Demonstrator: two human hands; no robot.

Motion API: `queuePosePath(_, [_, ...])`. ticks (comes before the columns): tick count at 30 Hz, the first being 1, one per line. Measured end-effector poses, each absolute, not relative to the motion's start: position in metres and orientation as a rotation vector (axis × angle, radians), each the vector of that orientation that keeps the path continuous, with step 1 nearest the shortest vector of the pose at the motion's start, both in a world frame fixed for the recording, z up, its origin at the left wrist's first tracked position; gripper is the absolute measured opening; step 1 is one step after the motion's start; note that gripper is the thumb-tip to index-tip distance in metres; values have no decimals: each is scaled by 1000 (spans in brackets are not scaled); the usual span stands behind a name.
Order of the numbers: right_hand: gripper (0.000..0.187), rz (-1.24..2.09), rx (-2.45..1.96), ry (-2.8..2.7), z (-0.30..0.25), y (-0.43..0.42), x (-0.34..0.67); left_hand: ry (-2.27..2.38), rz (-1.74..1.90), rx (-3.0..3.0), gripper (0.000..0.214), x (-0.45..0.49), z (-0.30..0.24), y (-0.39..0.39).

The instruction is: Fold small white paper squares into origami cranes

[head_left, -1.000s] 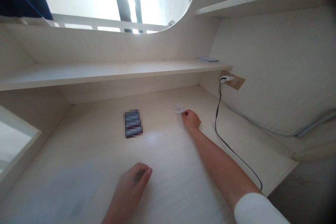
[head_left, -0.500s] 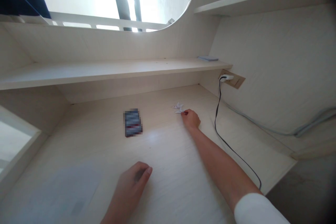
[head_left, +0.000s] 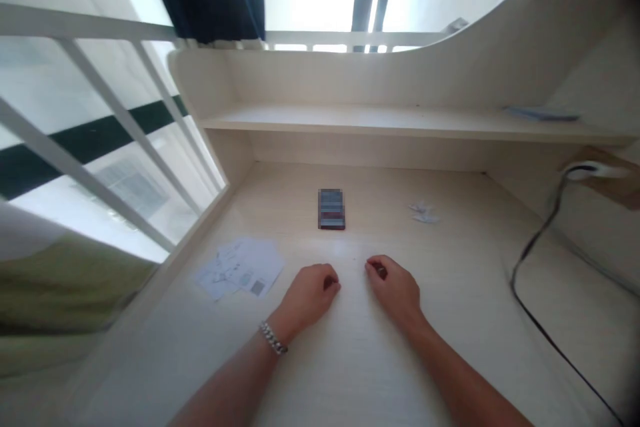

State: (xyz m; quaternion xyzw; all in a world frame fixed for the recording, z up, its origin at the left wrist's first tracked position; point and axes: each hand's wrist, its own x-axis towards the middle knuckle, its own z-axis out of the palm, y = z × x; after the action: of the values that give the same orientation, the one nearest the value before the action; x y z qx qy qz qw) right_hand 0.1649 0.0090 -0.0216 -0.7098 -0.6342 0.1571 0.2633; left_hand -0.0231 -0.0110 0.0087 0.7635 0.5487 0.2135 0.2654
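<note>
Our left hand (head_left: pixel 311 293) and right hand (head_left: pixel 395 288) rest loosely curled and empty on the desk (head_left: pixel 360 360), gripping nothing; the folded paper (head_left: pixel 424 212) lies ahead to the right, touched by neither, past the blurred packet (head_left: pixel 331 209) and well apart from the printed sheets (head_left: pixel 240 268)

A dark rectangular object (head_left: pixel 331 209), too blurred for telling what it is, is lying flat on the pale wooden desk (head_left: pixel 465 260), while a small folded white paper (head_left: pixel 424 213) is sitting to its right and printed paper sheets (head_left: pixel 240 268) are lying overlapped at its left.
</note>
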Motion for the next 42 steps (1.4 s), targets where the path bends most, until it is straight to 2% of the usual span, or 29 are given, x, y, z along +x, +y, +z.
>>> queuePosePath(4, [19, 498, -1910, -1793, -21, 9, 126, 1573, 470, 2133, 16, -27, 9, -14])
queuePosePath(8, [20, 526, -1711, -1874, -21, 10, 122, 1723, 495, 2080, 18, -54, 13, -27])
queuePosePath(11, [23, 614, -1596, -1875, -23, 10, 130, 2108, 588, 1891, 19, -94, 18, -35])
queuePosePath(14, [22, 615, -1659, -1890, -24, 10, 133, 2345, 566, 1740, 29, -132, 19, -37])
queuePosePath(19, [21, 631, -1612, -1930, -25, 11, 132, 2480, 438, 1627, 50, -149, 9, -29])
queuePosePath(29, [20, 671, -1558, -1939, -26, 12, 136, 2498, 426, 1543, 52, -150, 5, -14])
queuePosePath(33, [18, 676, -1545, -1942, -27, 13, 135, 2443, 532, 1572, 41, -144, 9, -14])
queuePosePath(36, [16, 686, -1536, -1928, -25, 13, 136, 2340, 612, 1633, 22, -140, 19, -15])
queuePosePath(42, [23, 823, -1429, -1821, -16, 7, 134, 1910, 655, 1680, 28, -116, 28, -14])
